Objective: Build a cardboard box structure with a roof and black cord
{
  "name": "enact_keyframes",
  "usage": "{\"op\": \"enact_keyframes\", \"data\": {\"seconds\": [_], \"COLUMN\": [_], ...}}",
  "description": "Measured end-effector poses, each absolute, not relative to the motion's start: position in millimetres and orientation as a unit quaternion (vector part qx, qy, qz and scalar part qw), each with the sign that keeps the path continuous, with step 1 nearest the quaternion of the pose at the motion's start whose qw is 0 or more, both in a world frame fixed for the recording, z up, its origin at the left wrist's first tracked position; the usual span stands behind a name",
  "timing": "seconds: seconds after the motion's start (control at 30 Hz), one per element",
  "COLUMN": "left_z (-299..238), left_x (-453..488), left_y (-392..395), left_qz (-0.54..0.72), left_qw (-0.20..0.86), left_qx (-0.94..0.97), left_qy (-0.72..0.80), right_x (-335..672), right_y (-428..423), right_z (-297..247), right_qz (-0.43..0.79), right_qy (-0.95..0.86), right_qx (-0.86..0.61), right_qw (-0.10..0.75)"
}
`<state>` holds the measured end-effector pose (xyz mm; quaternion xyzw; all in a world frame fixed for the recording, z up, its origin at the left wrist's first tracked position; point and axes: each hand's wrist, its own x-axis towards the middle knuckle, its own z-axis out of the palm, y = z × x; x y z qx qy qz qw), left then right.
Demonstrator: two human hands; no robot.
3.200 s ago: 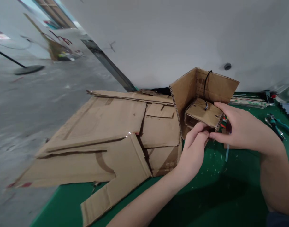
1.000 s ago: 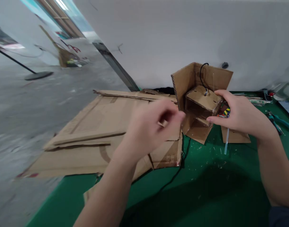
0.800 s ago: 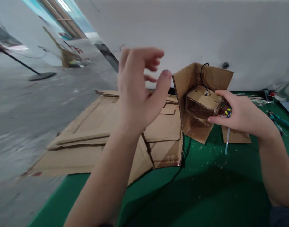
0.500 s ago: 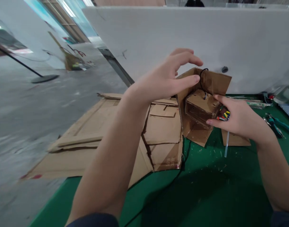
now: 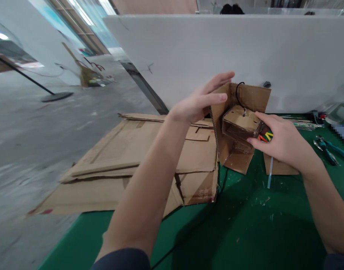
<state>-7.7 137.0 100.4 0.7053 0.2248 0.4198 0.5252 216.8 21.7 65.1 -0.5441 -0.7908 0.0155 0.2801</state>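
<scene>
A small cardboard model (image 5: 239,123) with two upright walls and a box-shaped shelf stands on the green table (image 5: 245,225). A black wire (image 5: 238,93) loops down from its back wall onto the shelf top. My left hand (image 5: 201,101) is raised, fingers stretched out, touching the outside of the model's left wall. My right hand (image 5: 279,140) grips the right side of the shelf, thumb at its front corner. Some coloured bits (image 5: 266,135) show under its fingers.
Flattened cardboard sheets (image 5: 138,157) lie at the left, hanging over the table edge. Teal-handled pliers (image 5: 329,150) and thin sticks (image 5: 301,123) lie at the far right. A clear straw (image 5: 270,172) rests beside a cardboard scrap. A white partition (image 5: 273,52) stands behind.
My left hand left the shelf front, swung up and left, then came forward and settled against the model's left wall. My right hand stayed on the shelf.
</scene>
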Motion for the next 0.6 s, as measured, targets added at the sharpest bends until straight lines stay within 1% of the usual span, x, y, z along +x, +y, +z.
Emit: {"op": "enact_keyframes", "data": {"seconds": [0.1,0.2,0.33,0.5,0.6], "left_z": [69,42,26,23,21], "left_x": [-6,-4,2,20,28], "left_y": [131,125,120,114,109], "left_qz": [0.473,0.479,0.421,0.497,0.521], "left_qw": [0.552,0.523,0.419,0.276,0.225], "left_qx": [0.664,0.668,0.751,0.751,0.739], "left_qy": [0.174,0.227,0.287,0.336,0.363], "right_x": [215,213,213,219,221], "right_y": [23,25,24,26,28], "right_z": [62,61,63,62,60], "right_qz": [0.011,0.012,0.020,-0.005,-0.013], "right_qy": [-0.789,-0.789,-0.785,-0.771,-0.765], "right_qx": [-0.540,-0.537,-0.543,-0.562,-0.579], "right_qw": [0.295,0.299,0.297,0.300,0.284]}}
